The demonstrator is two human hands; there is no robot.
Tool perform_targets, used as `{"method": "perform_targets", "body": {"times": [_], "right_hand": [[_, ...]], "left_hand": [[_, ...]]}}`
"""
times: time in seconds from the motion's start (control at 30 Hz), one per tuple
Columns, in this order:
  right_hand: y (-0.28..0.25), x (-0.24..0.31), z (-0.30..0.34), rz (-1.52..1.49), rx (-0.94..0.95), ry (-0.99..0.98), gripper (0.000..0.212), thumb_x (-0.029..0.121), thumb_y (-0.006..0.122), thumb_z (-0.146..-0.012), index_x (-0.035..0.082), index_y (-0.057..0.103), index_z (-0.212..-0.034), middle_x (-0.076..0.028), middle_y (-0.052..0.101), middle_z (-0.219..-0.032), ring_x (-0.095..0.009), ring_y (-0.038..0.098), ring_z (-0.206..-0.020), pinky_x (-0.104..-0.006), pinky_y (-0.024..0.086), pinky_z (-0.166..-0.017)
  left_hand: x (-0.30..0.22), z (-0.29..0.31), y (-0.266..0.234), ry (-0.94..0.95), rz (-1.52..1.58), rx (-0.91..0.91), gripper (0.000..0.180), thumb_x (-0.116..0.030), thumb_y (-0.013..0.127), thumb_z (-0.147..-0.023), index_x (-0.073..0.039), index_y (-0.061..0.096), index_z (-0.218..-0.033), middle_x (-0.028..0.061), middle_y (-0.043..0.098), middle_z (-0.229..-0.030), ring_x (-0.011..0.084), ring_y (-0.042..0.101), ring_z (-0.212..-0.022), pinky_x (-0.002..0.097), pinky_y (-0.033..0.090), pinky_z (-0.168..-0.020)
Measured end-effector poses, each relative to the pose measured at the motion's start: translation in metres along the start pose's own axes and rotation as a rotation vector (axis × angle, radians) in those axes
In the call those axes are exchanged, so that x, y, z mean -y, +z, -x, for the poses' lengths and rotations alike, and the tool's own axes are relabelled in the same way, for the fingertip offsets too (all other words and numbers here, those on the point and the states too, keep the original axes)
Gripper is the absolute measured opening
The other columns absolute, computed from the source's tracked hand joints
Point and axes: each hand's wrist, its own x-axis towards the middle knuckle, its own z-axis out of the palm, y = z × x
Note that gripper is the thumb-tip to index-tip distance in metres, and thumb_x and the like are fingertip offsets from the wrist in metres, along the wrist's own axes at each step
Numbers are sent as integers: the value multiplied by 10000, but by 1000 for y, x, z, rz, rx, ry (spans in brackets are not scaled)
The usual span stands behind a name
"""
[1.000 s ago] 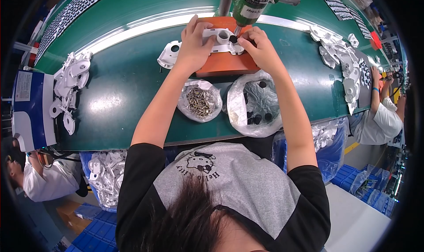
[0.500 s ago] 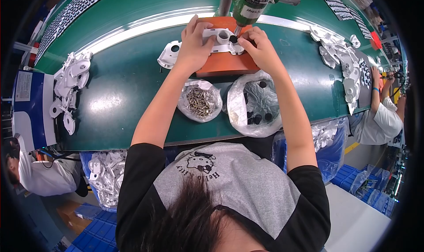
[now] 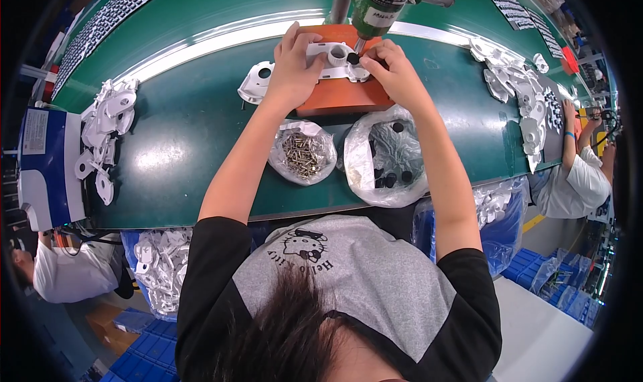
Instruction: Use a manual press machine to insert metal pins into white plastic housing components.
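Upper ctr: L hand [image 3: 295, 72] gripping white part [image 3: 341, 68], R hand [image 3: 396, 72] fingers bent by black cap [image 3: 353, 58], grip unclear; prob. aligning step, next needs steady hold.

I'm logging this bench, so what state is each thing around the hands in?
White part: lying on the orange block
Left hand: on the white part's left end
Right hand: at its right end, grip unclear
Black piece: close to the right hand
Left bag: open, screws inside
Right bag: open, several black pieces inside
Green machine: running or stopped, cannot tell
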Motion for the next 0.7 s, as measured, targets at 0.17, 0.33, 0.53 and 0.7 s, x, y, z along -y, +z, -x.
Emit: {"method": "perform_targets", "body": {"times": [0.17,0.33,0.53,0.7], "right_hand": [[-8,1,-5,-105,95,130,249,196,579,-855,-36,580,-944,-55,581,-904,-137,530,-849,-255,408,-796],[-13,1,-9,-241,94,201,250,189,580,-853,-30,576,-975,-50,598,-888,-117,532,-845,-250,407,-799],[-12,12,-15,-134,100,168,222,171,580,-847,-36,586,-928,-71,565,-966,-142,512,-922,-259,378,-864],[-9,7,-20,-176,93,188,232,189,570,-825,-24,620,-903,-102,531,-1000,-215,525,-914,-309,407,-829]], "left_hand": [[0,0,-1,5,7,-5,343,-189,595,-825,-118,504,-1148,176,267,-1416,409,282,-1257,439,334,-1003],[0,1,0,4,6,-11,339,-193,596,-825,-121,509,-1145,174,272,-1414,412,280,-1258,443,338,-1000],[2,1,0,20,-5,-17,341,-201,602,-825,-122,510,-1144,172,276,-1413,416,281,-1257,447,342,-996],[2,-1,1,28,-13,-15,344,-203,602,-826,-127,507,-1148,169,274,-1416,416,285,-1256,448,353,-990]]}}
